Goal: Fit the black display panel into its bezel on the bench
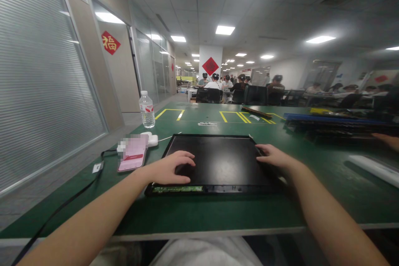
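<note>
A black flat display panel (pixel 218 158) lies on the green table in front of me. Along its near edge, a strip of green circuit board (pixel 177 189) is exposed on the left side. My left hand (pixel 176 167) rests over the panel's left part, fingers spread and slightly curved, with thumb and fingertips on the dark surface. At the right edge, my right hand (pixel 274 156) has its fingertips closed on the panel's rim; its lower fingers are partly hidden.
Left of the panel are a phone (pixel 134 156), a white charger-like case (pixel 152 139), a black cable (pixel 71 193) and a water bottle (pixel 146 110). Dark strips (pixel 336 124) are stacked at right, near another person's hand (pixel 386 140) and a white bar (pixel 374 168). People sit farther back.
</note>
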The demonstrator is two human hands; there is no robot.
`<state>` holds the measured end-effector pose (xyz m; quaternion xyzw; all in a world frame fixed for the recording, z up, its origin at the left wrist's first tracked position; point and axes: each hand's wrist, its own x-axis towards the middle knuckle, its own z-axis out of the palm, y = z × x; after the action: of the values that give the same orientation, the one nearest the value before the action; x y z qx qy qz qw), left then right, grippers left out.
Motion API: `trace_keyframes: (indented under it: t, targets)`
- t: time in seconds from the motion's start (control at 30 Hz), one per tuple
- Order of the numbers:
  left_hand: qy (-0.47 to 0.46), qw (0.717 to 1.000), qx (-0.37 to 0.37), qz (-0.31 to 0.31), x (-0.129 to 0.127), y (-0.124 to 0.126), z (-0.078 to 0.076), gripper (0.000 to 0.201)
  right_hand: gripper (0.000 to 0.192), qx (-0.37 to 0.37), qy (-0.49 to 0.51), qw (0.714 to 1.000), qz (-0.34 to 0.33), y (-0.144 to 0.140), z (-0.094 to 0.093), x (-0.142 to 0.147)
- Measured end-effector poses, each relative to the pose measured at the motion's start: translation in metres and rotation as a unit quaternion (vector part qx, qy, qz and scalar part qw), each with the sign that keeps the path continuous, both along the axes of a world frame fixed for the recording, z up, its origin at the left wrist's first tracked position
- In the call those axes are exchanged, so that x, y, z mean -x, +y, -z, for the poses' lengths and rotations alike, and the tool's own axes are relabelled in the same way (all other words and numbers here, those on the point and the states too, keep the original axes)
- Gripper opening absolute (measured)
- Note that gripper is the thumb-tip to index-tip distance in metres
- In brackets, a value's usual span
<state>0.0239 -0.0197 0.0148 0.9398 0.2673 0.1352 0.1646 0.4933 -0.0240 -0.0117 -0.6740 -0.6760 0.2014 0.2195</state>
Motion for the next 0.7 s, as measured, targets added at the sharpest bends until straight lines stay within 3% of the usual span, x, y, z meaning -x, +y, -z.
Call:
trace_keyframes:
  t: [0.13, 0.23, 0.4, 0.7]
  targets:
    - [-0.008, 0.999, 0.021, 0.028, -0.003, -0.005, -0.001, 0.045, 0.119, 0.063, -0.061, 0.994, -0.058, -0.019, -0.016, 0.016]
    - [-0.013, 0.999, 0.026, 0.018, -0.005, -0.005, -0.003, 0.045, 0.131, 0.110, -0.091, 0.983, -0.117, -0.032, -0.028, 0.028]
    - [-0.016, 0.999, 0.035, 0.011, -0.011, -0.007, -0.004, 0.040, 0.139, 0.166, -0.108, 0.975, -0.106, -0.045, -0.033, 0.032]
    - [-0.034, 0.999, 0.001, 0.023, -0.018, -0.004, 0.001, 0.043, 0.140, 0.171, -0.116, 0.975, -0.083, -0.050, -0.028, 0.027]
